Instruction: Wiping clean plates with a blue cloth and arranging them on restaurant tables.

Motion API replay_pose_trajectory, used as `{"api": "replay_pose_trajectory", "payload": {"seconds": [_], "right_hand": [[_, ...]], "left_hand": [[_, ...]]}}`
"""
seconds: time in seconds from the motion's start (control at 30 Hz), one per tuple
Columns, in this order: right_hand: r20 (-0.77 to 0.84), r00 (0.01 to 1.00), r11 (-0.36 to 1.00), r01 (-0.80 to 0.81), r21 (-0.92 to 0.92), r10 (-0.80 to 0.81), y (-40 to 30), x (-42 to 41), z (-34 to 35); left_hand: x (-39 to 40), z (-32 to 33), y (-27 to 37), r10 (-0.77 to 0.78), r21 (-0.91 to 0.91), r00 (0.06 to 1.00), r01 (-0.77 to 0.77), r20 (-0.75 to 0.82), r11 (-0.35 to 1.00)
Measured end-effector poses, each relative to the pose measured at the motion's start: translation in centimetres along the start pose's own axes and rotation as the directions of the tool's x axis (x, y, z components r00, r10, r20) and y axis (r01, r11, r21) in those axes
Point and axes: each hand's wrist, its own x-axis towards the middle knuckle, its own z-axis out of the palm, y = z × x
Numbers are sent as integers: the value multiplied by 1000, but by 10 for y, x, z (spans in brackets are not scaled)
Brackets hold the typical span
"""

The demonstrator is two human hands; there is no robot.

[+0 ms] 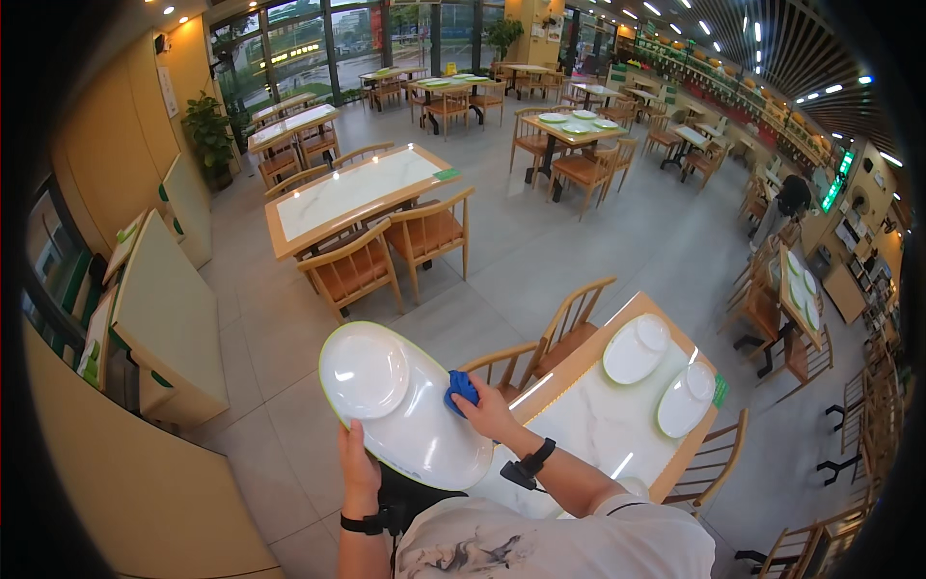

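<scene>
My left hand grips the near rim of a large white oval plate with a green edge, held tilted in front of me. A smaller round white plate or raised round section shows at its left end; I cannot tell which. In my right hand is a bunched blue cloth, pressed against the far rim of the oval plate. On the marble-topped table to the right lie two similar white oval plates, one at the back and one at the right. My forearm partly hides another plate there.
Wooden chairs stand along the table's far side, another at its right. Ahead is a wood-edged table with chairs. Booth partitions line the left. Tables with plates stand farther off, and a person bends over at the far right.
</scene>
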Motion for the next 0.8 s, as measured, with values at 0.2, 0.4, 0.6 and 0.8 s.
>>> {"api": "replay_pose_trajectory", "payload": {"seconds": [0.2,0.4,0.6,0.8], "right_hand": [[104,995,987,12,-161,4,-35,-2,-36],[103,994,981,41,-192,-21,-35,-1,-43],[92,995,974,63,-217,-44,-39,0,-26],[61,998,969,27,-244,-12,-31,-4,-8]], "left_hand": [[7,-9,15,-244,-130,969,248,44,960],[3,3,13,-209,-234,978,208,24,950],[2,-3,9,-160,-277,985,135,-67,951],[3,-16,21,-119,-323,982,66,-146,944]]}}
